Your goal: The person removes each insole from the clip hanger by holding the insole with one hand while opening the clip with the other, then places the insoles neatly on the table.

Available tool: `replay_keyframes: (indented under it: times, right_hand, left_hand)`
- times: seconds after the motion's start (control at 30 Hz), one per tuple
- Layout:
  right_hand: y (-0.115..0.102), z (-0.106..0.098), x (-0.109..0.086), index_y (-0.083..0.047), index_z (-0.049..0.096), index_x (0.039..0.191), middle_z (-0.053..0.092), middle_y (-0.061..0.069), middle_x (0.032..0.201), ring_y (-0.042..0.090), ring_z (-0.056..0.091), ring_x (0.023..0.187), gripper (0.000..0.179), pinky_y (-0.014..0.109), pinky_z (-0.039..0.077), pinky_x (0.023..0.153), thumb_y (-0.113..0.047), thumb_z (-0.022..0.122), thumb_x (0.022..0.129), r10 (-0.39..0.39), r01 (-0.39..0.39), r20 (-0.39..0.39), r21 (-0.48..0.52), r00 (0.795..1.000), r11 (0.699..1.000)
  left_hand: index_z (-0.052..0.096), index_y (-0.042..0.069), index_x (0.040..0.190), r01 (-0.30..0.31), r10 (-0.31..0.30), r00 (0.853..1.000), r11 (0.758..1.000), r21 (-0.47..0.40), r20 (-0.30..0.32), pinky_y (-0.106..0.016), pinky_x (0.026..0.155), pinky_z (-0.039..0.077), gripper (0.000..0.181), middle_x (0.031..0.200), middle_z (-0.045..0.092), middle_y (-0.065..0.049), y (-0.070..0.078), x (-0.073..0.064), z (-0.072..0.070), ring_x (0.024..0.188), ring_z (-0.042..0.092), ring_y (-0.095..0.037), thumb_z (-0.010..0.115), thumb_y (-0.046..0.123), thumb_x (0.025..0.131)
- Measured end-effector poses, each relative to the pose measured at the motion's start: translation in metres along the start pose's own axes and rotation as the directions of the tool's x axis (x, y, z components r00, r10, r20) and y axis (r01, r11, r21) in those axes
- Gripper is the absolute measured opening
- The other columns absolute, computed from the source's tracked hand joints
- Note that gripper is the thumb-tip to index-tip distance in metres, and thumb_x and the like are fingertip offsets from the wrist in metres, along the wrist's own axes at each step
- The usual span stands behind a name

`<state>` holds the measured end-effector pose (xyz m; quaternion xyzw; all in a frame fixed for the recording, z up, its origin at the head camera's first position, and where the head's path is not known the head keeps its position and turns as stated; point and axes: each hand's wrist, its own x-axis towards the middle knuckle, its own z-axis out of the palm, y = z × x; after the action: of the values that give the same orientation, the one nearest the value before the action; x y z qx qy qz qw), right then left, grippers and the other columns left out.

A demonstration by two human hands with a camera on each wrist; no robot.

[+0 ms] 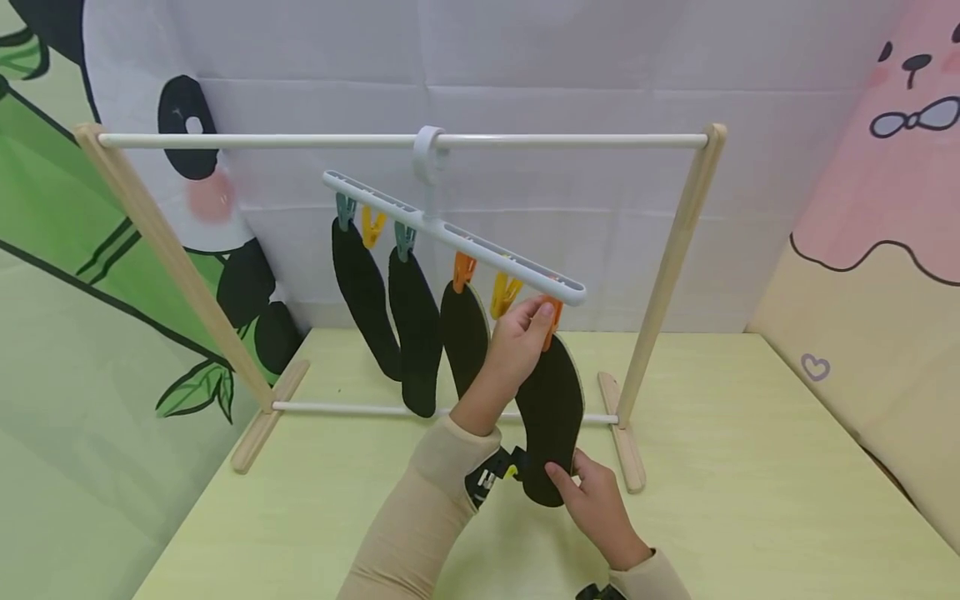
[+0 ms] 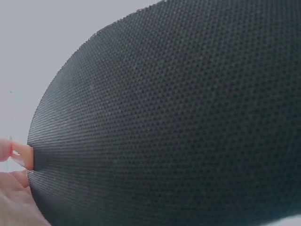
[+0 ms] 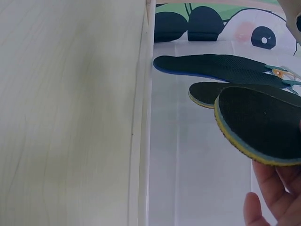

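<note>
A light grey clip hanger [image 1: 510, 265] hangs from the rail, sloping across the head view. My left hand [image 1: 513, 346] pinches the orange clip [image 1: 553, 321] at its right end. That clip bites the top of a black insole [image 1: 551, 417], which bunches at the clip in the left wrist view. Low on this insole, my right hand [image 1: 600, 504] grips the edge, thumb on the near face. Three more black insoles hang to the left: one [image 1: 363, 292] at the far end, another [image 1: 416, 333] beside it, and a third [image 1: 463, 329] partly behind my left forearm.
The rail [image 1: 300, 142] is white, between two wooden posts [image 1: 671, 275] standing on a pale yellow table [image 1: 750, 500]. Yellow clips [image 1: 506, 296] on the hanger carry nothing. A lower white bar [image 1: 337, 408] joins the posts. Behind hangs a whitish cloth [image 1: 562, 75].
</note>
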<state>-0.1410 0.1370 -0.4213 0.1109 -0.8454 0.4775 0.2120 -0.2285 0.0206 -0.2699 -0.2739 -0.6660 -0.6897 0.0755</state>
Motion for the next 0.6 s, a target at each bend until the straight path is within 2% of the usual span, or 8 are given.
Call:
replay_keyframes:
  times: [0.3,0.53,0.6]
  right_hand:
    - [-0.0013,0.0002,-0.0015,-0.002,0.064,0.086,0.067,0.002,0.078,0.012,0.062,0.071,0.006,0.03,0.05,0.063,-0.007,0.066,0.089,-0.016,0.016,0.002,0.002,1.0,1.0]
    - [-0.0023,-0.0005,-0.0013,-0.002,0.065,0.089,0.068,0.002,0.08,0.015,0.063,0.072,0.006,0.029,0.049,0.064,-0.007,0.066,0.089,0.015,-0.016,0.02,0.018,1.0,1.0]
    - [-0.002,-0.0002,-0.0011,-0.001,0.065,0.088,0.068,0.002,0.08,0.015,0.063,0.072,0.006,0.029,0.05,0.064,-0.007,0.067,0.088,0.018,-0.019,0.021,0.018,1.0,1.0]
  left_hand:
    - [0.054,-0.021,0.11,-0.019,0.019,1.0,1.0,0.015,-0.011,-0.022,0.059,0.036,0.024,0.065,0.043,0.003,-0.0021,-0.0003,-0.0028,0.059,0.041,-0.006,0.044,-0.002,0.099]
    - [0.055,-0.02,0.115,-0.003,0.004,1.0,0.999,0.041,-0.011,-0.021,0.063,0.039,0.026,0.075,0.052,-0.01,-0.0035,0.0015,-0.0054,0.067,0.044,-0.007,0.046,-0.002,0.098]
    - [0.055,-0.021,0.115,0.006,-0.005,1.0,0.999,0.037,-0.008,-0.021,0.063,0.039,0.026,0.075,0.052,-0.01,-0.0031,0.0015,-0.0058,0.067,0.044,-0.007,0.046,-0.002,0.098]
